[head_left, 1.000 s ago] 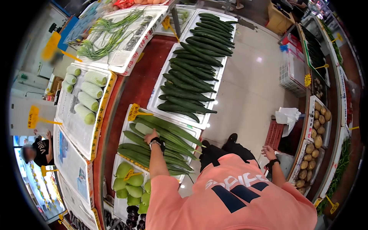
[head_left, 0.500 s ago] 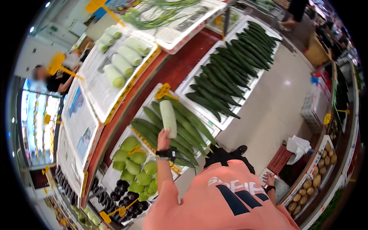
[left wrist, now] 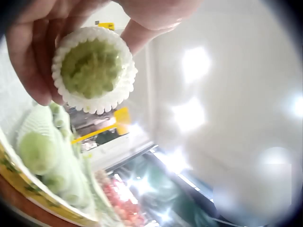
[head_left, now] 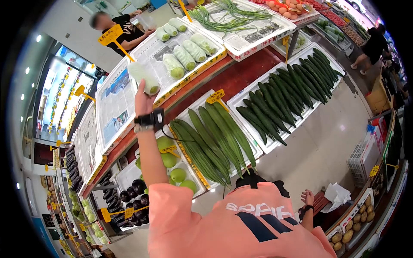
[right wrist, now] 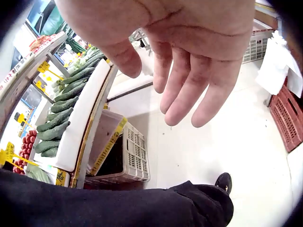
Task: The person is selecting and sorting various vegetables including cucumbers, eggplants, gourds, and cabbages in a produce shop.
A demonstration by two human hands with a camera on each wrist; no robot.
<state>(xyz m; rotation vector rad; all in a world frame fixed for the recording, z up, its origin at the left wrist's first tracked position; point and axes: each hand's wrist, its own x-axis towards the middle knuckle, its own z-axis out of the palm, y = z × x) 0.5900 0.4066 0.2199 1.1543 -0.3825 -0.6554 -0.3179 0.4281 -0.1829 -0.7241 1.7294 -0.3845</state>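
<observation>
My left hand (head_left: pixel 145 99) holds a pale green gourd (head_left: pixel 144 78) in a white foam net, above the front edge of the upper white tray. In the left wrist view the end of the gourd (left wrist: pixel 92 68) faces the camera, with fingers and thumb of the left hand (left wrist: pixel 42 42) round it. Several netted gourds (head_left: pixel 189 53) lie in the newspaper-lined tray (head_left: pixel 150 60) beside it. My right hand (head_left: pixel 307 197) hangs at my side over the floor; in the right wrist view the right hand (right wrist: pixel 175 56) is empty, its fingers loosely bent.
Long green gourds (head_left: pixel 215 142) and dark cucumbers (head_left: pixel 279 99) fill lower trays, with round green gourds (head_left: pixel 178 174) and eggplants (head_left: pixel 138 187) nearby. Yellow price tags (head_left: pixel 112 35) stick up at tray edges. Another person (head_left: pixel 122 32) stands behind the stand. A red basket (right wrist: pixel 288 118) stands right.
My left hand has carried the netted gourd from over the long green gourds up to the upper tray. The view has turned left. The right hand still hangs empty.
</observation>
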